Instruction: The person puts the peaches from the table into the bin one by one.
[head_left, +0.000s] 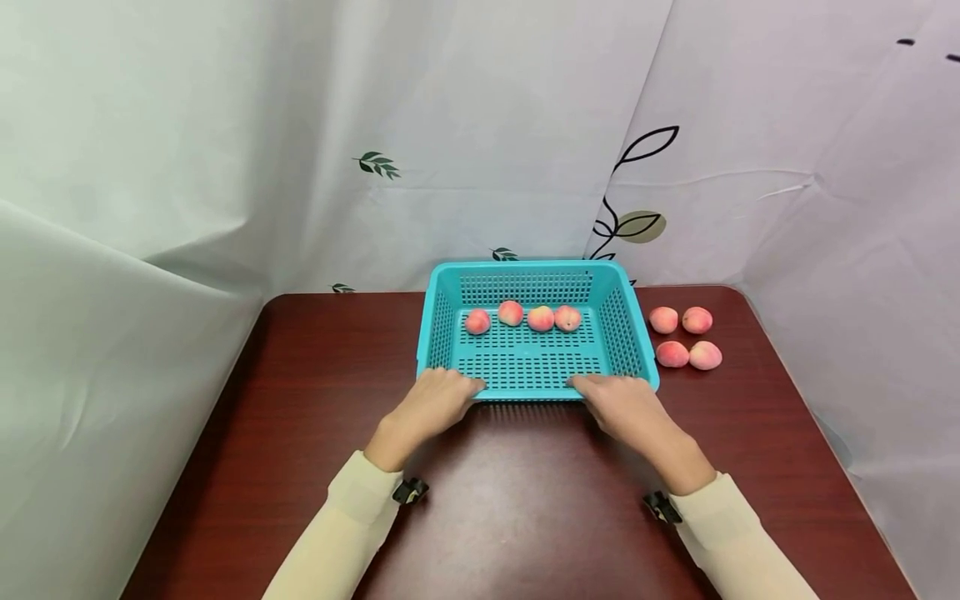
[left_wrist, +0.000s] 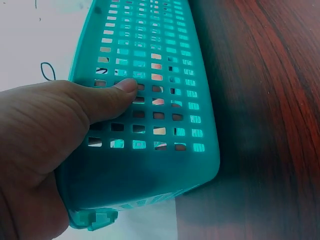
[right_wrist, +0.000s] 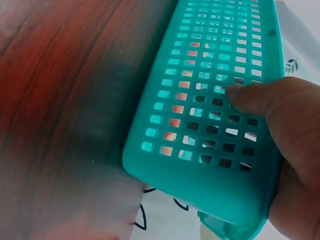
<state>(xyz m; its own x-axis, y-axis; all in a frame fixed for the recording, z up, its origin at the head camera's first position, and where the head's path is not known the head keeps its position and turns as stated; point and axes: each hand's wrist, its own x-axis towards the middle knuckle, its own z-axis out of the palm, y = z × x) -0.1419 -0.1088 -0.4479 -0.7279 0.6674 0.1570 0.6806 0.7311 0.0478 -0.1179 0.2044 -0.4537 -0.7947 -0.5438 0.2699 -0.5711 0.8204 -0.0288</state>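
Observation:
A turquoise plastic basket with slotted walls stands towards the back of the table. Several peaches lie in a row on its floor. My left hand grips the near rim by its left corner; in the left wrist view its thumb presses the outer wall while the fingers go over the rim, seen through the holes. Near the right corner my right hand holds the same rim, its thumb on the outside in the right wrist view.
More peaches sit in a cluster on the table just right of the basket. The dark red-brown table has a white curtain with leaf prints behind it and at both sides. The basket's far side is close to that curtain.

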